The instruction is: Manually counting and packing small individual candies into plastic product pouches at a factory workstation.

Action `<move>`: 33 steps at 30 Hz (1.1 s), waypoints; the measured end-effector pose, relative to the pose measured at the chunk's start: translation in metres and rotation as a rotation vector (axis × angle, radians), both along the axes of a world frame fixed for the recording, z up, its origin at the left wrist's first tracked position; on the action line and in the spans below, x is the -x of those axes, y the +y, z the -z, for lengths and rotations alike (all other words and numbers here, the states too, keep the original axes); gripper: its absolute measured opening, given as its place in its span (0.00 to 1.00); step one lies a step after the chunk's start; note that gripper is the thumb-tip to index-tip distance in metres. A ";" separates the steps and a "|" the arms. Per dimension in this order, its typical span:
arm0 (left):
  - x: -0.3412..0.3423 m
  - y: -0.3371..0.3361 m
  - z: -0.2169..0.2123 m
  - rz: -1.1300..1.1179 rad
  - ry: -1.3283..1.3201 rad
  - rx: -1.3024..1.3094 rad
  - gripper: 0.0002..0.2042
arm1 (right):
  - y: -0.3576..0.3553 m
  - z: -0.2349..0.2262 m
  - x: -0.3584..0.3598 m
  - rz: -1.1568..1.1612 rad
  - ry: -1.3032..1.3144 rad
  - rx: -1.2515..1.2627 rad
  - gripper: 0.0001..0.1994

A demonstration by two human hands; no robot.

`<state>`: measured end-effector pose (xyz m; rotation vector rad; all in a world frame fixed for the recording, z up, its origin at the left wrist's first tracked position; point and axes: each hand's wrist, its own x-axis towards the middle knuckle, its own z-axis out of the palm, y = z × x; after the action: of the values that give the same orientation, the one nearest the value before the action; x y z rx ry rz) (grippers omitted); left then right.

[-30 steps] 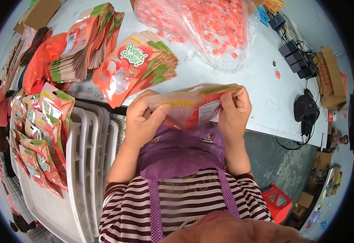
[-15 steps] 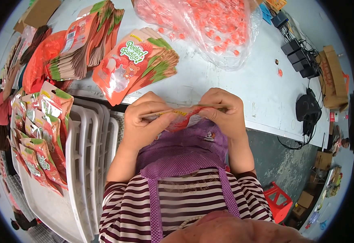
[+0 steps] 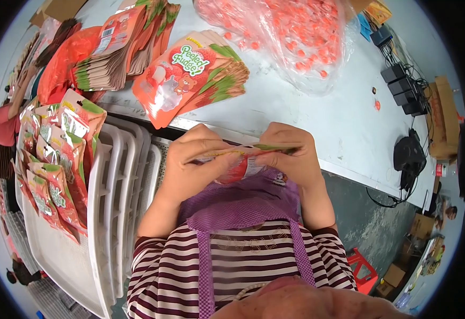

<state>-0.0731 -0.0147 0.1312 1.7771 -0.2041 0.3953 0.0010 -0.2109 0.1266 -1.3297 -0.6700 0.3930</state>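
Note:
Between both hands, in front of my purple checked apron, is a red candy pouch (image 3: 238, 171) with its top edge towards me. My left hand (image 3: 198, 159) pinches the pouch's left end, thumb along the top edge. At the other end, my right hand (image 3: 288, 154) grips it with the thumb pressed on the near side. What lies inside the pouch cannot be seen. Beyond my hands, a fanned stack of flat red and green pouches (image 3: 176, 80) rests at the table's near edge.
A clear bag of red wrapped candies (image 3: 301, 48) lies at the back. More flat pouches (image 3: 99, 69) are stacked at the far left, by a red plastic bag (image 3: 57, 69). Filled pouches (image 3: 57, 165) sit on stacked white trays (image 3: 102, 255). Black adapters and cables (image 3: 403, 87) line the right.
The view has shifted slightly, so the table items sit further right. Both hands keep hold of the pouch, and its top edge has come closer together between them.

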 end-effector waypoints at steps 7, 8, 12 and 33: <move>0.013 0.000 -0.005 -0.107 -0.172 -0.165 0.10 | 0.013 -0.001 0.011 0.098 -0.107 0.050 0.08; 0.015 0.002 -0.005 -0.115 -0.162 -0.168 0.11 | 0.014 -0.002 0.011 0.114 -0.104 0.086 0.09; 0.030 0.014 -0.010 -0.110 -0.098 -0.138 0.10 | 0.014 -0.014 0.007 -0.024 -0.167 0.101 0.07; 0.157 0.049 -0.028 -0.265 0.351 0.226 0.18 | 0.045 -0.023 0.033 0.069 -0.171 -0.147 0.14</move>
<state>-0.2296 0.0338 0.1593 1.6210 0.3159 0.2748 -0.0320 -0.1658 0.1498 -1.2511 -0.7783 0.1718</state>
